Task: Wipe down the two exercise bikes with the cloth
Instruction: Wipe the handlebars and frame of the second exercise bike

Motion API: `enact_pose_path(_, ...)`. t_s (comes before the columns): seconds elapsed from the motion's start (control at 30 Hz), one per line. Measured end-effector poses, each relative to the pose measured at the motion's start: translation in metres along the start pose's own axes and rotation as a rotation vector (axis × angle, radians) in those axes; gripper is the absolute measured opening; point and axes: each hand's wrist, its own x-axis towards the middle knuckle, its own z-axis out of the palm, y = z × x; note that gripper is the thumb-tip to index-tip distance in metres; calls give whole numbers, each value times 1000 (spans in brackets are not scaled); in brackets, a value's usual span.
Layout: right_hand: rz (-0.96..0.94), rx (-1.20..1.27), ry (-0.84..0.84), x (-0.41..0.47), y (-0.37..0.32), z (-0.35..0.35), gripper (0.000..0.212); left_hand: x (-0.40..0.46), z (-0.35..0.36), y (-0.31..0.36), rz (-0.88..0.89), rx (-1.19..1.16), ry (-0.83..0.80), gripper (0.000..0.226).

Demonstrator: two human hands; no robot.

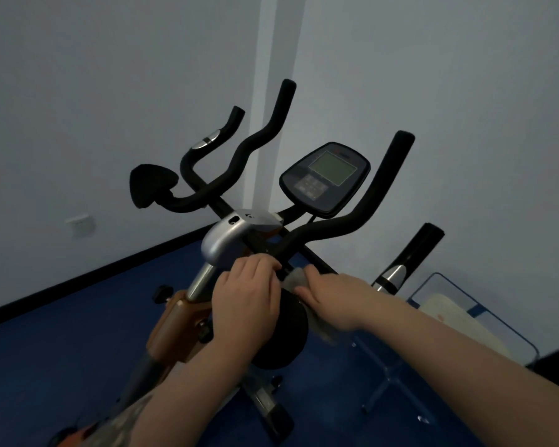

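Observation:
An exercise bike (226, 240) with black foam handlebars, a silver stem cover and an orange-brown frame stands in front of me. Its console (325, 179) tilts up at centre right. My right hand (333, 298) presses a grey cloth (296, 277) against the handlebar near the stem, just above a round black pad (284, 333). My left hand (246, 295) rests curled on the stem area beside the cloth, with nothing visibly in it. A second bike shows only as a black and silver handle (410, 256) at the right.
Pale walls meet in a corner behind the bike, with a black skirting and blue floor (62, 333). A wall socket (81, 224) sits low on the left. A blue-framed stand with a pale panel (459, 317) stands at the right.

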Motion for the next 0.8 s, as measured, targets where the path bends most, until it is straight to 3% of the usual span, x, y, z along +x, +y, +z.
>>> enact_pose_path(0.17, -16, 131, 150, 21, -20, 4, 46, 0, 0, 0, 6, 21, 5, 26)
enact_pose_path(0.33, -98, -245, 361, -28, -5, 25, 52, 3, -9, 6, -73, -19, -125, 25)
enact_pose_path(0.43, -273, -375, 482, -56, 34, 16, 31, 16, -8, 18, -27, 22, -228, 31)
enact_pose_path(0.5, -221, -356, 591, -66, 69, 1, 22, 28, -2, 31, 34, 25, -291, 33)
enact_pose_path(0.57, -77, -330, 678, -71, 87, -14, 28, 33, 5, 40, 58, 28, -353, 34)
enact_pose_path(0.67, 84, -184, 808, -61, 60, 4, 28, 29, 10, 41, 90, 36, -354, 29)
enact_pose_path(0.8, 14, -130, 879, -53, 32, 40, 32, 25, 10, 37, 105, -21, -267, 14)
